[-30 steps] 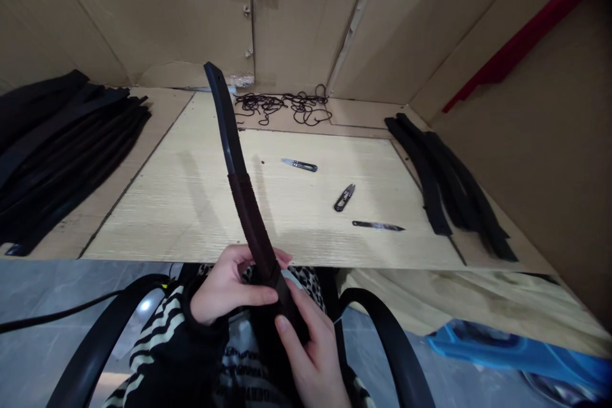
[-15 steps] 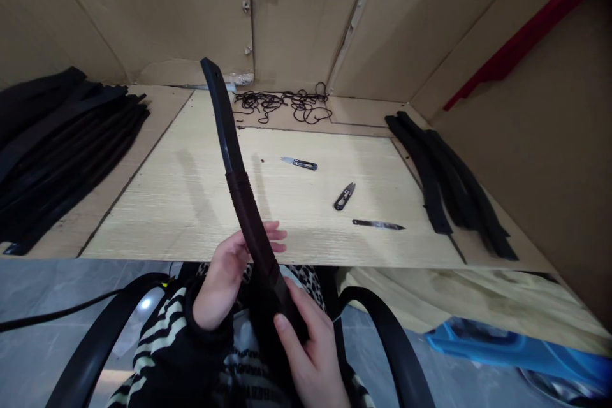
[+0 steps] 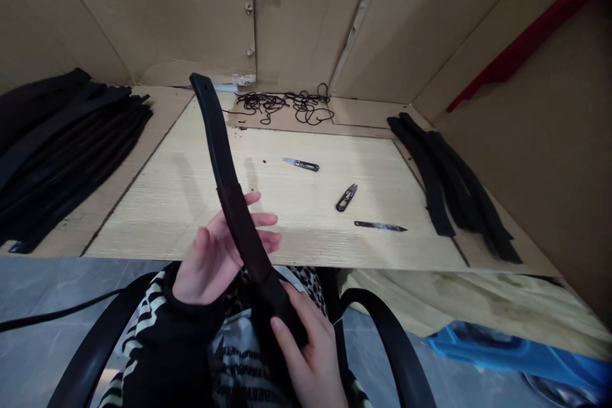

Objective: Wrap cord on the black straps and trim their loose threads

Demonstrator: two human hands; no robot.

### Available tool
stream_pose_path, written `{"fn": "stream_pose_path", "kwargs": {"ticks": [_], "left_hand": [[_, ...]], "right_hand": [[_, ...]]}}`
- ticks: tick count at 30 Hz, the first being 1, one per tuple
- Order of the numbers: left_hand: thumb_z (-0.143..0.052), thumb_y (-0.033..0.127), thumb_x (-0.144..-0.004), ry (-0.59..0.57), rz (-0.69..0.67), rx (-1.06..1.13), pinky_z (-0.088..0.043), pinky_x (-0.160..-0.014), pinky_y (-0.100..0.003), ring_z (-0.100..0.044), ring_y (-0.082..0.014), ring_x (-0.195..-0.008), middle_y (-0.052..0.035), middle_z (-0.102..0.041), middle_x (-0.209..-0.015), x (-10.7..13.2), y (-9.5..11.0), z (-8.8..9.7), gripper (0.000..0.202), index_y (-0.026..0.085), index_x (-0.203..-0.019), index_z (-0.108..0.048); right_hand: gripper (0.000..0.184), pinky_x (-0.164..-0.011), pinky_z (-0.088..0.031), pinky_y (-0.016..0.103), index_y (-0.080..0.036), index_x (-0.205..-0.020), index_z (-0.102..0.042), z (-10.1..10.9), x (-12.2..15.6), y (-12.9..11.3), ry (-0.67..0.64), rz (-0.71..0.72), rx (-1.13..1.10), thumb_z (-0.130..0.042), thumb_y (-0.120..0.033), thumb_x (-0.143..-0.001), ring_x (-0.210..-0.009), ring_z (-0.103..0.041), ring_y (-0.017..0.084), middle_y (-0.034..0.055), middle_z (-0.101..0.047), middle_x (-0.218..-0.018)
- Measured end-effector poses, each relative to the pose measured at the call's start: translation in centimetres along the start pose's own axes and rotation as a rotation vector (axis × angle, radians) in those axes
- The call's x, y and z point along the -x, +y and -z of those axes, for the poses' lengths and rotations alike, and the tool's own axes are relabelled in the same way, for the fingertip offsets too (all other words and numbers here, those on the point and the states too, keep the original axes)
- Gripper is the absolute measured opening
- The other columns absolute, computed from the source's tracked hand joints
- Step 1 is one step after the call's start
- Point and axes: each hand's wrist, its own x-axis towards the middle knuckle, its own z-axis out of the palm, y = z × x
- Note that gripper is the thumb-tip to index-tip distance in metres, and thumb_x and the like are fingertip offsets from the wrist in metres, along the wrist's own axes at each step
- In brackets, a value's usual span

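Observation:
A long, curved black piece [image 3: 220,146], like a scabbard, rises from my lap at a tilt toward the upper left. Its far end has a small hole, and dark cord or wrapping covers its middle section. My right hand [image 3: 313,347] grips the thick lower end, thumb on top. Behind the wrapped section is my left hand [image 3: 208,264], palm up with fingers spread; whether it touches the piece I cannot tell. Beyond the hands on the board lie a pair of thread snips [image 3: 301,164], a second pair of snips [image 3: 346,197] and a thin pointed blade [image 3: 380,226].
Several black curved pieces [image 3: 62,153] are heaped at the left, and a few more [image 3: 430,172] lie at the right. Tangled dark cord [image 3: 301,102] sits along the back by the cardboard wall [image 3: 167,13]. Chair armrests [image 3: 387,338] flank me; a blue container [image 3: 516,357] is below right.
My left hand has turned palm up, its fingers spreading and shifting up along the piece. The far end of the piece has dipped slightly down and left; my right hand keeps its grip.

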Motion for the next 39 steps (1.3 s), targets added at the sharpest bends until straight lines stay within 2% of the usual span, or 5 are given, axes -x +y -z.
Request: {"fn": "stream_pose_path", "kwargs": {"ticks": [10, 23, 31, 35, 39], "left_hand": [[-0.064, 0.025, -0.083, -0.011, 0.190, 0.422, -0.035, -0.047, -0.018, -0.012, -0.0009, -0.036, 0.0137, -0.019, -0.046, -1.6, 1.1, -1.6, 0.025, 0.017, -0.068, -0.046], [-0.062, 0.025, -0.085, 0.021, 0.050, 0.405, -0.035, -0.046, -0.017, -0.014, -0.0001, -0.034, 0.0136, -0.021, -0.048, -1.7, 3.1, -0.4, 0.023, 0.017, -0.069, -0.047], [-0.064, 0.028, -0.084, 0.026, 0.113, 0.274, -0.040, -0.057, -0.019, -0.022, -0.0015, -0.035, 0.0121, -0.027, -0.042, 1.9, -3.1, -2.4, 0.025, 0.017, -0.067, -0.049], [-0.074, 0.052, -0.070, 0.057, 0.035, 0.275, -0.049, -0.063, -0.025, -0.053, -0.0093, -0.053, 0.0040, -0.054, -0.062, -0.2, -0.1, -1.6, 0.044, 0.016, -0.089, -0.057], [-0.060, 0.035, -0.088, -0.009, 0.031, 0.332, -0.037, -0.047, -0.017, -0.017, -0.0004, -0.032, 0.0135, -0.027, -0.045, -2.2, 2.5, -1.8, 0.026, 0.018, -0.072, -0.048]], "right_hand": [[0.032, -0.078, -0.049, 0.029, -0.022, -0.108, -0.066, 0.7, 1.0, 0.6, -0.436, -0.407, -0.267, -0.062, -0.043, -0.084, -0.084, -0.062, 0.020, 0.0036, -0.065, -0.087], [0.024, -0.068, -0.043, 0.023, -0.022, -0.090, -0.067, 0.2, 2.0, 1.2, -0.461, -0.358, -0.205, -0.064, -0.044, -0.081, -0.076, -0.056, 0.018, 0.0015, -0.060, -0.076], [0.033, -0.071, -0.043, 0.025, -0.019, -0.090, -0.065, 0.5, 1.3, 1.0, -0.425, -0.341, -0.273, -0.060, -0.051, -0.083, -0.078, -0.054, 0.018, 0.0024, -0.062, -0.079], [0.038, -0.065, -0.042, 0.024, -0.019, -0.090, -0.065, 0.9, 1.6, 1.3, -0.420, -0.380, -0.231, -0.059, -0.055, -0.083, -0.074, -0.054, 0.018, 0.0027, -0.058, -0.075], [0.032, -0.070, -0.043, 0.025, -0.020, -0.089, -0.064, 0.8, 1.5, 1.3, -0.450, -0.347, -0.206, -0.061, -0.051, -0.082, -0.078, -0.056, 0.019, 0.0034, -0.062, -0.079]]}}
